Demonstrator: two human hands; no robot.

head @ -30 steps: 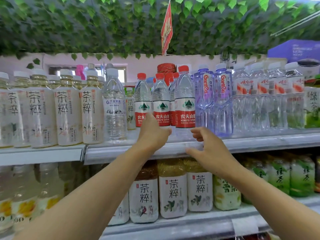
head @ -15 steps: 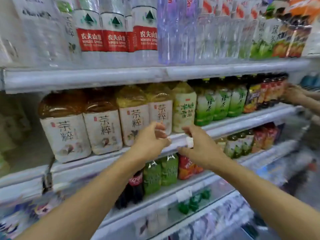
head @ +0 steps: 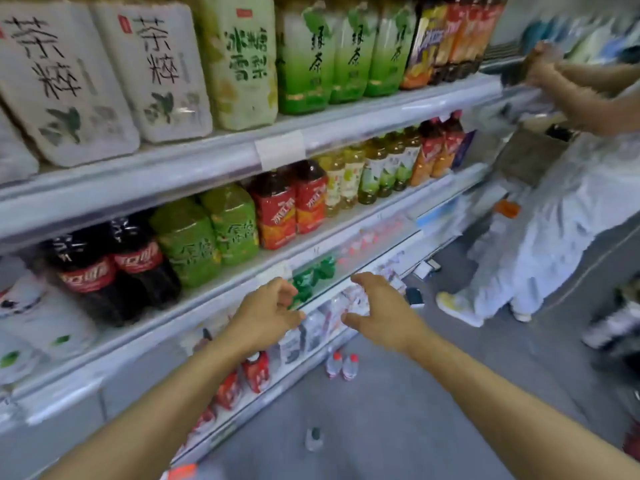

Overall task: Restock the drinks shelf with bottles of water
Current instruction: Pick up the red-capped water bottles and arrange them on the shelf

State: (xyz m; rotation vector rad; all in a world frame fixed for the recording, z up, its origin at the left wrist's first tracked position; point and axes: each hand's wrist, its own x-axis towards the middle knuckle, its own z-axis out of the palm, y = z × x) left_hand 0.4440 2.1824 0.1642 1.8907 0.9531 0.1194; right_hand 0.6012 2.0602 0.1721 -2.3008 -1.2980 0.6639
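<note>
Head view: water bottles [head: 342,366] below both hands [head: 268,315]

Light: bright, even, diffuse; no hard shadows. Soft glare on the white shelf rails [head: 214,168]. Motion blur across whole frame, strongest lower left and at the bystander [head: 554,216] on the right. Label print on large tea bottles [head: 156,71] readable but smeared. Wide-angle bending at edges; shelves tilt.

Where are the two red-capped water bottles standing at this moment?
The two water bottles stand side by side on the grey floor at the foot of the shelving, below the right hand.
</note>
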